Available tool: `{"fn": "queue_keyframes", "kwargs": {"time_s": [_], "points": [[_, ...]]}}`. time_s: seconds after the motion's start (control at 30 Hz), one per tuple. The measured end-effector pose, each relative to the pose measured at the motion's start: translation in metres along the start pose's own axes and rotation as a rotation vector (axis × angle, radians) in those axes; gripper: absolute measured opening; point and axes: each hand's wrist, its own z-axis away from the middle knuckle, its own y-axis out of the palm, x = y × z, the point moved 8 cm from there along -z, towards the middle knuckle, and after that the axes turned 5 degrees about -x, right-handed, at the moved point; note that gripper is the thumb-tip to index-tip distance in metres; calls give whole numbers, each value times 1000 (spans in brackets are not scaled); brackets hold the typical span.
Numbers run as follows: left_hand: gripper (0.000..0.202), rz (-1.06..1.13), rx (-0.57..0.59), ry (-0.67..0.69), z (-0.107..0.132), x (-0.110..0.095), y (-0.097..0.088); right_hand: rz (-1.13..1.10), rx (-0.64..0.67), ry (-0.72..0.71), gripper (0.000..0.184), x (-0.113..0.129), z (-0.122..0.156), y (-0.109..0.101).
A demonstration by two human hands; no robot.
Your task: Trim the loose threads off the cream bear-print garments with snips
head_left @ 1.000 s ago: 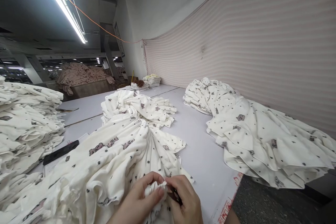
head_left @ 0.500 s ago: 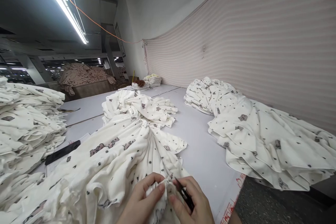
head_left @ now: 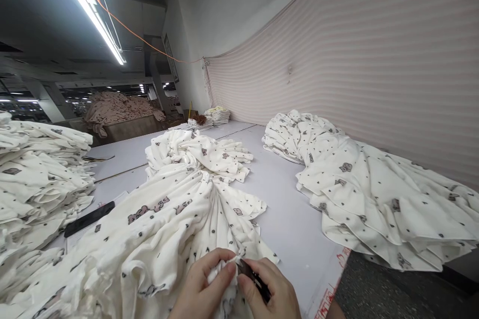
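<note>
White fabric (head_left: 164, 229) printed with small bears and dark dots lies gathered in front of me on the table. My left hand (head_left: 205, 284) pinches a fold of it between thumb and fingers at the lower centre. Close beside, my right hand (head_left: 271, 289) is closed around dark thread snips (head_left: 254, 279). The tip of the snips meets the fabric right at the left fingertips. Whether the blades are parted cannot be made out.
Matching fabric is heaped at the left (head_left: 41, 179) and along the right side (head_left: 366, 184). A black phone (head_left: 90, 218) lies left of the gathered cloth on the pale table (head_left: 279, 199). A striped pink sheet (head_left: 355, 70) hangs behind.
My right hand has shifted slightly left, bringing the snips' tip in against the pinched fabric. A corner of cloth now shows beyond the right hand. The left hand is nearly still.
</note>
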Motion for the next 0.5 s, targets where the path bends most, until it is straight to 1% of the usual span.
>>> {"fn": "queue_keyframes", "kwargs": {"time_s": [0.1, 0.23, 0.33, 0.43, 0.5], "points": [[24, -16, 44, 15, 1, -4, 3, 13, -8, -20, 16, 4, -1, -2], [23, -8, 9, -18, 2, -3, 1, 1, -13, -8, 17, 6, -3, -2], [24, -38, 41, -32, 1, -1, 5, -50, -4, 17, 17, 5, -5, -2], [25, -127, 88, 37, 1, -4, 12, -113, 31, 70, 19, 2, -8, -1], [24, -200, 100, 87, 2, -7, 12, -141, 47, 115, 20, -5, -9, -2]]}}
